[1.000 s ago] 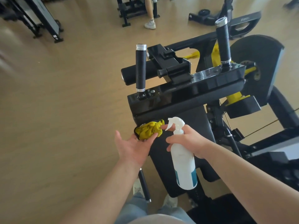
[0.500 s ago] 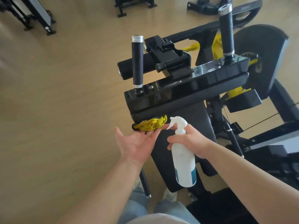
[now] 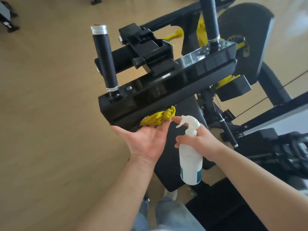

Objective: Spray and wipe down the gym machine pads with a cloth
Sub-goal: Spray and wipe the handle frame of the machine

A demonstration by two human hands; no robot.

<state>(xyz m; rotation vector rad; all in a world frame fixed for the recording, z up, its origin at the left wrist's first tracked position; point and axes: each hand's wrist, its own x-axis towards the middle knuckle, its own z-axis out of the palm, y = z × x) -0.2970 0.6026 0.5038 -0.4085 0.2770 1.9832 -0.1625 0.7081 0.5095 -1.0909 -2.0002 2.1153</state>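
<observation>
Items on my feed, listed in turn.

Yellow crumpled cloth: bunched against the near lower edge of the long black textured pad of the gym machine, toward its left end.

Left hand: palm turned up, fingers straight and close together. The fingertips press the cloth against that pad, and I see no finger curled round it.

White plastic spray bottle with a blue band near its base: upright, just right of the cloth, nozzle pointing left toward it, apart from the pad.

Right hand: wrapped round the bottle's neck below the trigger head. One fingertip shows beyond the nozzle, near the cloth.

Black upright handle with a silver cap: standing on the glossy black frame above the pad's left end. A second handle stands at the right end, its top out of view.

Pale wooden floor: under everything.

Grey-blue trouser legs and one white shoe: near the bottom edge.
</observation>
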